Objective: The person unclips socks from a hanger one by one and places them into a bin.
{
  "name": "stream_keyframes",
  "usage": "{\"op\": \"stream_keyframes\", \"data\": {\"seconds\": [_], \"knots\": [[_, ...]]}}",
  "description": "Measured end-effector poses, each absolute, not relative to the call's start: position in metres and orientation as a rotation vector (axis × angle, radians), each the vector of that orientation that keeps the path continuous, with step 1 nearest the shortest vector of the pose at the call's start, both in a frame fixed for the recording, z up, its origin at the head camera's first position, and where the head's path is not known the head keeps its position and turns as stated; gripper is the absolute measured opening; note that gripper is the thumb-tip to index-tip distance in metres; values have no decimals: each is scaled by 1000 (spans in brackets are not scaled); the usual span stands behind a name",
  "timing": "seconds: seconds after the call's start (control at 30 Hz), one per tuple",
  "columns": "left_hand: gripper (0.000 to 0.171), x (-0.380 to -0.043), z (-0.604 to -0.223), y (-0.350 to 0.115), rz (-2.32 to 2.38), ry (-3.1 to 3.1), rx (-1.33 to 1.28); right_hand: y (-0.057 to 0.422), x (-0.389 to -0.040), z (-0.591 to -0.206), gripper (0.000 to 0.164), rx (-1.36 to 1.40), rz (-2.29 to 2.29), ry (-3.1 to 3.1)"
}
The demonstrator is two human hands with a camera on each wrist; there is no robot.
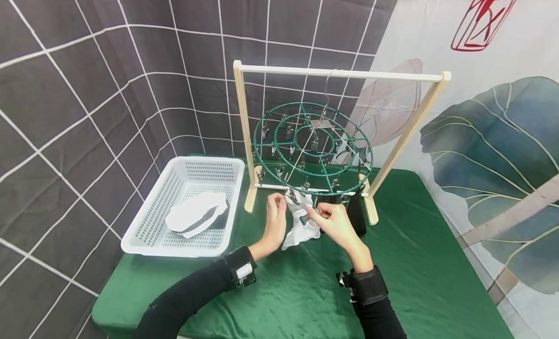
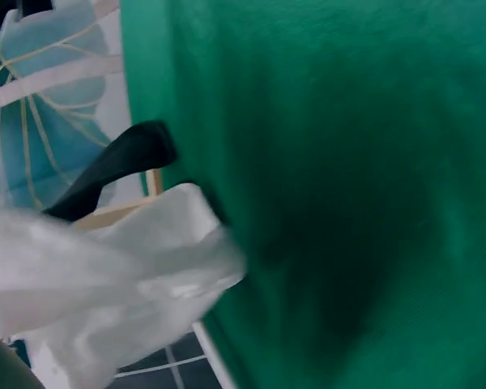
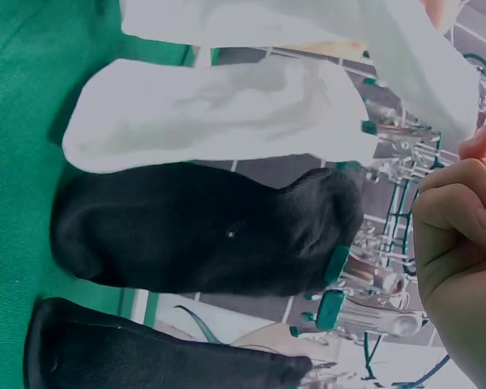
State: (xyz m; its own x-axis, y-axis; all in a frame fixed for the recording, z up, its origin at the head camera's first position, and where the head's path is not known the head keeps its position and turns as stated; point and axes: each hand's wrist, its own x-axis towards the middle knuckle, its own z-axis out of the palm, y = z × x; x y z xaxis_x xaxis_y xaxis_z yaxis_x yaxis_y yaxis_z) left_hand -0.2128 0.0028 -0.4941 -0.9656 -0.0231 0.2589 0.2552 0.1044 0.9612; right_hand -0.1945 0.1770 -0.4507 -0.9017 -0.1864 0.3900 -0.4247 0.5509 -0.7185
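A white sock (image 1: 301,229) hangs below the front rim of a round green clip hanger (image 1: 320,171). At its left upper edge my left hand (image 1: 274,222) pinches the fabric between thumb and fingers. The cloth fills the lower left of the left wrist view, where the fingers are mostly hidden. With curled fingers my right hand (image 1: 338,225) pinches a metal clip (image 1: 304,218) with a teal pad, against the sock's right side. In the right wrist view, another white sock (image 3: 219,113) and two black socks, one nearer (image 3: 202,231) and one lower (image 3: 154,348), hang from clips.
A white plastic basket (image 1: 144,227) holding white socks (image 1: 198,210) stands left on the green-covered table (image 1: 279,300). A wooden stand (image 1: 402,132) with a white top bar carries the hanger. Several loose clips dangle from its rings. A grey grid curtain hangs behind.
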Motion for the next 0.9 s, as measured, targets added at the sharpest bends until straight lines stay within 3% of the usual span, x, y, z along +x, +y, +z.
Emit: {"op": "stream_keyframes", "data": {"seconds": [0.23, 0.47, 0.9], "knots": [[53, -213, -498, -3, -2121, -2379, -456, 177, -194, -453, 46, 483, 1274, -2518], [31, -210, -497, -10, -1916, -2481, -596, 181, -195, -456, 46, 449, 1279, -2527], [23, -217, -494, -21, -1419, -2599, -872, 180, -195, -456, 47, 522, 1265, -2483]]}}
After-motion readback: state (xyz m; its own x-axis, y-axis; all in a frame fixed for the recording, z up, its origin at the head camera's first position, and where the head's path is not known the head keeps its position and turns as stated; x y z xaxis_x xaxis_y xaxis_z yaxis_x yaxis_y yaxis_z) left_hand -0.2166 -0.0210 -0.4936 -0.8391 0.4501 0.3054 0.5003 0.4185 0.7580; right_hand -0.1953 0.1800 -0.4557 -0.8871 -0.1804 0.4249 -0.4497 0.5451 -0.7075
